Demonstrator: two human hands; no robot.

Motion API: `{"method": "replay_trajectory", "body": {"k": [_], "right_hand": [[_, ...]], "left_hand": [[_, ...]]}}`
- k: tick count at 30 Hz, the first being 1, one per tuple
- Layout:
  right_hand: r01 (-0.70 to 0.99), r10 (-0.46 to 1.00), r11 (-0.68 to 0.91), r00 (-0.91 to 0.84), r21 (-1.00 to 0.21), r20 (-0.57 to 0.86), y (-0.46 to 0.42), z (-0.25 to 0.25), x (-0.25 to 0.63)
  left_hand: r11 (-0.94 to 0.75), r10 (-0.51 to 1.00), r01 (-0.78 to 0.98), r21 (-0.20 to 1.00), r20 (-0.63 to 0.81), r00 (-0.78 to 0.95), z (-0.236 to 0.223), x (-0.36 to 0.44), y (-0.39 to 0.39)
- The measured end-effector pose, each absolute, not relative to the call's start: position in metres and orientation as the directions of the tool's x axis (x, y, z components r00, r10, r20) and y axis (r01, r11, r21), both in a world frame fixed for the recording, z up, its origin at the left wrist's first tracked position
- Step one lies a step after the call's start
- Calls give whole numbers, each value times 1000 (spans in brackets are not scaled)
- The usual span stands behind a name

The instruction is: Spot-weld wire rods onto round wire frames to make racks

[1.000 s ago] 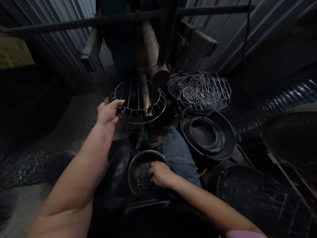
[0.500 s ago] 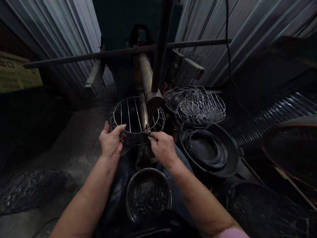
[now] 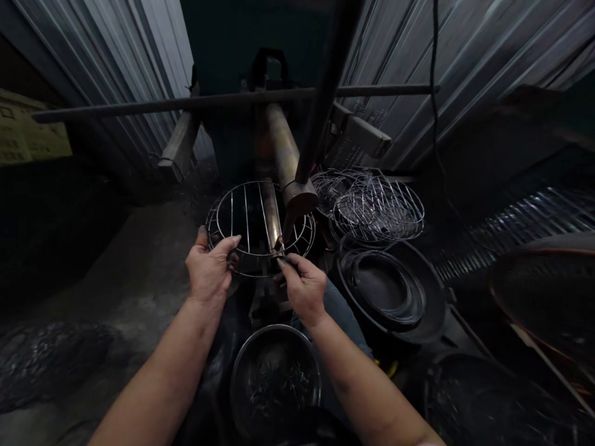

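A round wire rack (image 3: 248, 217) with parallel bars and a double rim sits around the lower metal arm (image 3: 271, 214) of a welding machine. My left hand (image 3: 209, 263) grips the rack's near-left rim, thumb on top and fingers below. At the near rim, under the machine's upper electrode (image 3: 290, 218), my right hand (image 3: 303, 284) is closed in a pinch. What it pinches is small and dark, perhaps a short piece of wire; I cannot make it out. Below the hands stands a metal bowl (image 3: 235, 378) holding many short wire pieces.
Finished-looking wire racks (image 3: 379, 207) lie heaped at the right. In front of them, a dark pan (image 3: 434, 297) holds coiled wire rings (image 3: 413, 297). A long horizontal bar (image 3: 223, 101) crosses behind the machine. A yellow crate (image 3: 35, 130) stands at far left.
The view has shifted slightly, so the machine and bowl appear a little moved. Both hands stay at the rack's near rim, the right hand's pinch slightly lower in view.
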State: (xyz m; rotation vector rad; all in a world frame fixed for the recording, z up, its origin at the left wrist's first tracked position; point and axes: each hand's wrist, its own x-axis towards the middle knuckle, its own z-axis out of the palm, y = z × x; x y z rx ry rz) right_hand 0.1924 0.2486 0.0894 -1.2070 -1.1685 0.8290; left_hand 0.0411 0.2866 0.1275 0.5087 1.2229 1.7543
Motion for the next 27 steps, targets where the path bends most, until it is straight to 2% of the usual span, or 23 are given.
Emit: {"method": "replay_trajectory", "body": {"k": [10,17,22,27], "right_hand": [[35,931,221,289,-975,222,254,87,192],[59,932,218,285,-974,226,257,87,194],[103,940,180,275,-978,202,262,90,195],[96,939,178,281,-979,199,264,90,193]], "left_hand": [[-39,836,-461,886,-224,-500,134,44,297],[-21,855,-449,893,-216,-471,133,42,303],[50,841,-457,888,-284,-460,137,42,308],[32,846,-451,892,-265,-463,136,42,312]]}}
